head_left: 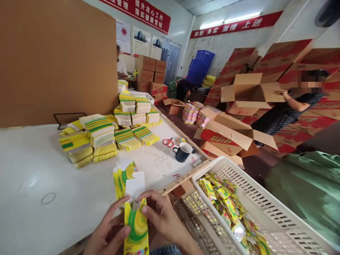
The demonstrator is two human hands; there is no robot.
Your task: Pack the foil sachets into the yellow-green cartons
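Observation:
A yellow and green carton [136,230], its white top flap raised, is held upright between both hands at the table's near edge. My left hand [110,230] is closed round its left side, the thumb on the front face. My right hand [159,214] pinches the carton's upper right edge near the opening. Just behind it, a small bunch of yellow-green cartons [120,179] lies on the white table [32,180]. To the right, a white plastic basket [225,163] contains many small yellow-green packets [230,209].
Stacked flat cartons [99,132] stand on the table near a cardboard panel [58,63]. Red scissors [168,142], a dark mug [182,152] and rubber bands lie farther right. Beyond, a person [294,102] holds an open box [247,92].

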